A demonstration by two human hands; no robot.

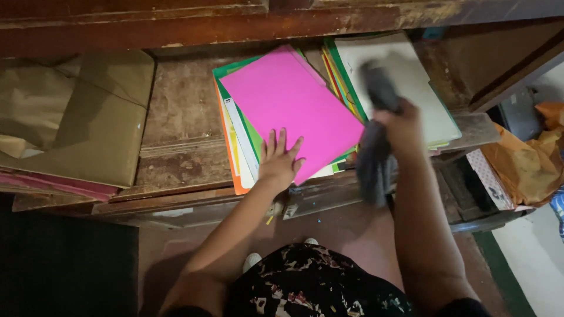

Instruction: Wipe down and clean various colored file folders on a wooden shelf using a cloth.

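Lying on top of a fanned stack of coloured paper sheets (238,138), the bright pink rectangular sheet of paper (291,108) sits tilted on the worn dark wooden tabletop (179,105), its near corner reaching toward the front edge. The left hand (279,161) presses flat on the lower edge of the pink sheet, fingers spread apart and palm down, closed around nothing. Orange, green, yellow and white edges of the stack show just beside that hand.

The right hand (402,126) hovers over the neighbouring pile, its grip clamped on a dark grey cloth (373,147) that hangs down past the tabletop's edge; the cloth is blurred, so its exact shape is hard to tell. Under it lies a pale cream sheet (405,76) topping a second stack with green edges.

Well apart to the left rest folded brown paper bags (88,117) over pinkish sheets. At the far right stands a crumpled orange bag (526,158). Below, the person's dark patterned garment (311,282) fills the near view.
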